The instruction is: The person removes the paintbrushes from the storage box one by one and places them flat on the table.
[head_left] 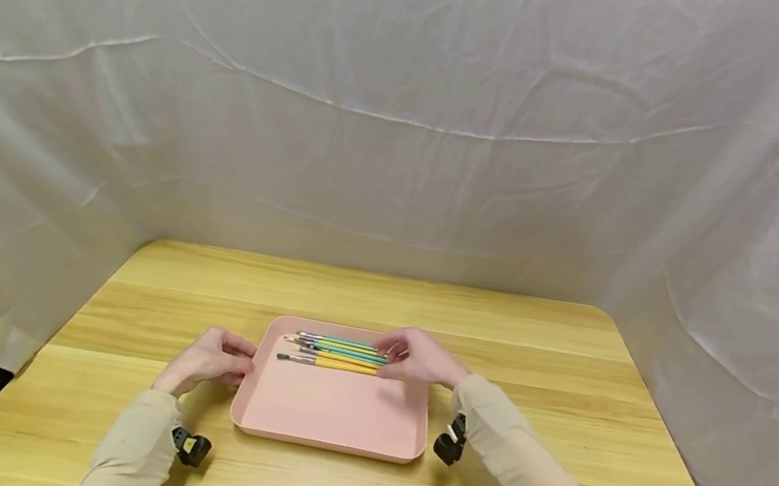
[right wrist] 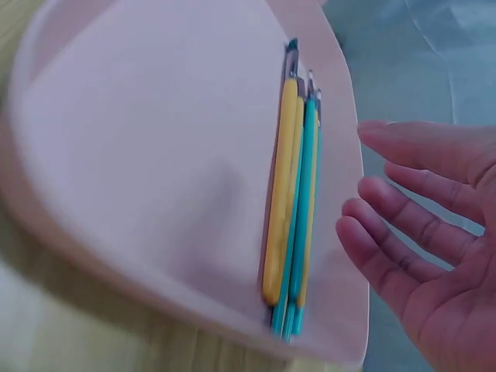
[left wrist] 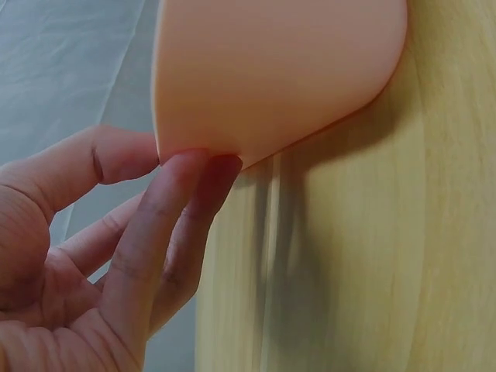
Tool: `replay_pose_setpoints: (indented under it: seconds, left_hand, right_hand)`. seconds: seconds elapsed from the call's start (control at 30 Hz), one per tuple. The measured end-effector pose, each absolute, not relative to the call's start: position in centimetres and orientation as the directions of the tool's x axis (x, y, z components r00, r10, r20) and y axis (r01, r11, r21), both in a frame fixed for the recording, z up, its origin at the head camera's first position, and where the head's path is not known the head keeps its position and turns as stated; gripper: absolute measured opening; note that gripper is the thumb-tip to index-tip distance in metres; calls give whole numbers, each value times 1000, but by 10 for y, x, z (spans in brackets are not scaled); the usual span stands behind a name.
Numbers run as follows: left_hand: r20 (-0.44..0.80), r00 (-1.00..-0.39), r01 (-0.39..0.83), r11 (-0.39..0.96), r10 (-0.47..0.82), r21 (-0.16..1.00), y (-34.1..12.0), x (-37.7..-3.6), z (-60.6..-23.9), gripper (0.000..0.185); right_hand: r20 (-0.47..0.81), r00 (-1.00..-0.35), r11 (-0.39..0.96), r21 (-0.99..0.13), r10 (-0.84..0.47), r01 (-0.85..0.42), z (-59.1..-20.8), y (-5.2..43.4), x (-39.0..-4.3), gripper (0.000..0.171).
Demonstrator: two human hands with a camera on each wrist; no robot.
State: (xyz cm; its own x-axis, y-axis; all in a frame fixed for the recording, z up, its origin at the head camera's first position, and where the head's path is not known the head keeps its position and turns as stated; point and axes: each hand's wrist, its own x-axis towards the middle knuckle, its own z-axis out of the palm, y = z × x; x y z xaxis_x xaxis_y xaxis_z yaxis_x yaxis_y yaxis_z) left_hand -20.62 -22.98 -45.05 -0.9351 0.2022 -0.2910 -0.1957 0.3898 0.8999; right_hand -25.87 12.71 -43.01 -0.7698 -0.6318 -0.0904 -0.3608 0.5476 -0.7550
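Note:
A pink tray (head_left: 333, 415) lies on the table. Inside it, along its far side, several paintbrushes (head_left: 335, 357) with yellow and teal handles rest side by side, bristles to the left in the head view. My left hand (head_left: 215, 361) pinches the tray's left wall; in the left wrist view one digit goes behind the rim while other fingertips (left wrist: 182, 167) press the outer face. Over the handle ends of the brushes hovers my right hand (head_left: 417, 358). Its fingers are loosely bent and hold nothing, apart from the brushes (right wrist: 291, 194) in the right wrist view.
The wooden table (head_left: 513, 480) spreads around the tray on every side. Pale grey cloth (head_left: 399, 177) hangs behind it and at both sides. Small black wrist cameras are strapped at the left sleeve (head_left: 133, 440) and right sleeve (head_left: 524, 456).

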Motion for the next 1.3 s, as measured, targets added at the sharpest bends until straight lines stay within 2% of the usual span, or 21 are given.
replay_pose_setpoints:
  seconds: [0.2,0.57,0.9,1.3]
  left_hand:
    - [-286,-933,-190,376,218,907,-232,-206,-453,40]
    - [-300,-932,-209,378,201,902,-233,-205,-456,42]
    - [-297,-932,-206,370,208,906,-231,-205,-457,42]
    - [-294,-933,-205,366,206,908,-231,-205,-456,42]
  right_hand:
    - [-146,-761,566,-757,-632,-325,-431,107,-265,39]
    - [-155,-759,543,-787,-632,-291,-443,87,-274,32]
    - [-149,-746,554,-765,-649,-329,-451,78,-277,23]
    - [-126,-754,569,-738,-645,-363,-460,73,-275,21]
